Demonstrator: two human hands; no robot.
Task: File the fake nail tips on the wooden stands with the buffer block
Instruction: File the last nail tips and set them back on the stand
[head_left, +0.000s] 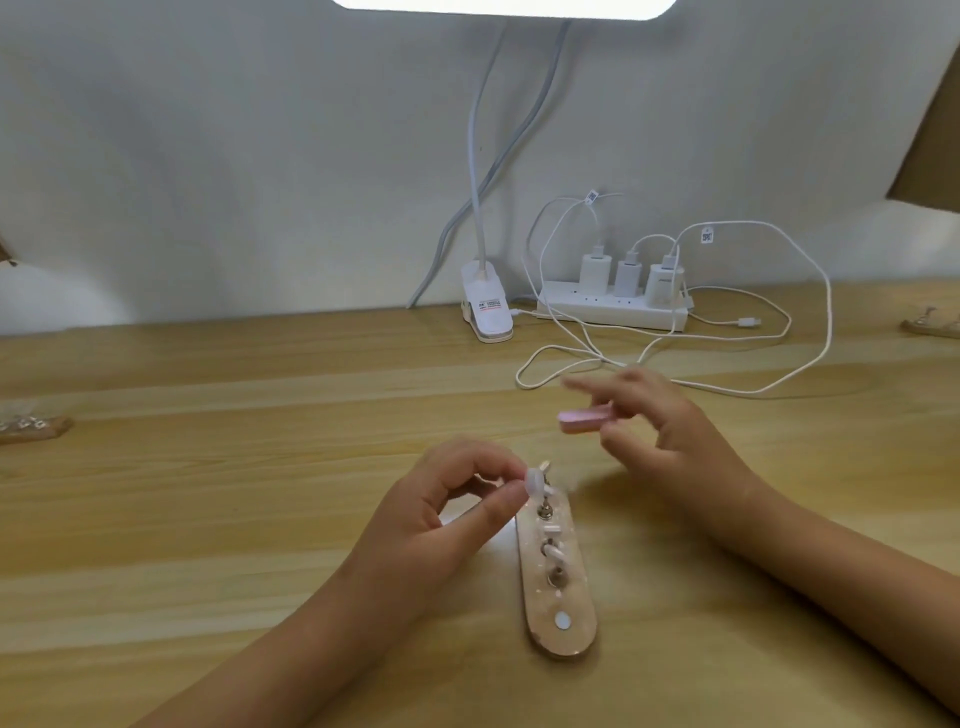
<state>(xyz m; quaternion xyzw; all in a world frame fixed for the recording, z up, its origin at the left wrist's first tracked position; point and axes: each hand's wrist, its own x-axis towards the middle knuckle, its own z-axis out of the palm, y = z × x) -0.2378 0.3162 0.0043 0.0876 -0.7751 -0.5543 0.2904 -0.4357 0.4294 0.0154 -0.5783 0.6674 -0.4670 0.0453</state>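
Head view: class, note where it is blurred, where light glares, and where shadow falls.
Head view: the right hand and buffer block smear with motion blur. Head view: the lamp panel at top is blown out white, and a bright patch glares on the table beside the wooden stand. Head view: soft shadow lies under the right hand.

Pinching a white nail tip (534, 480) between thumb and forefinger of the left hand (441, 519), right at the 12 o'clock end of the wooden stand (576, 623) lying on the worktop (208, 467). Holding the pink buffer block (584, 420) in the right hand (670, 436), blurred, at 1 o'clock of the stand, apart from the tip. Further back at 12 o'clock, by the wall (260, 156): a lamp clip (485, 306) and a power strip (613, 313) with three chargers (626, 278) and looping white cables (748, 322).
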